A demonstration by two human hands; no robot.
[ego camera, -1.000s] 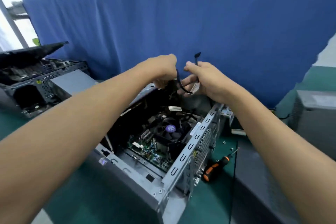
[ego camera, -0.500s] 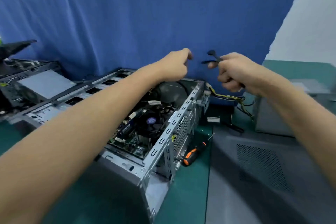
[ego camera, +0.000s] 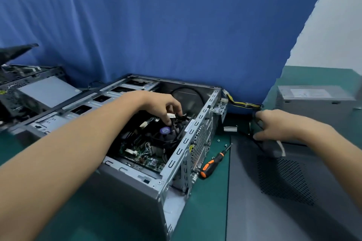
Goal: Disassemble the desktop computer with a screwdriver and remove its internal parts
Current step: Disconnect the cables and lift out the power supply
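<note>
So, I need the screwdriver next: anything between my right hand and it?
Nothing visible: the screwdriver lies bare on the green mat beside the case, across the grey panel's corner from the right hand, which grips a black cable.

L hand: ends of fingers hidden among cables in the computer case, grip can't be told. R hand curls round a dark item, too blurred to ID. Second chassis cut off at left edge, side panel at bottom. Specks on tabletop too small to tell.

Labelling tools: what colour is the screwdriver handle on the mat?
Orange and black; the screwdriver shows best in the head view.
</note>
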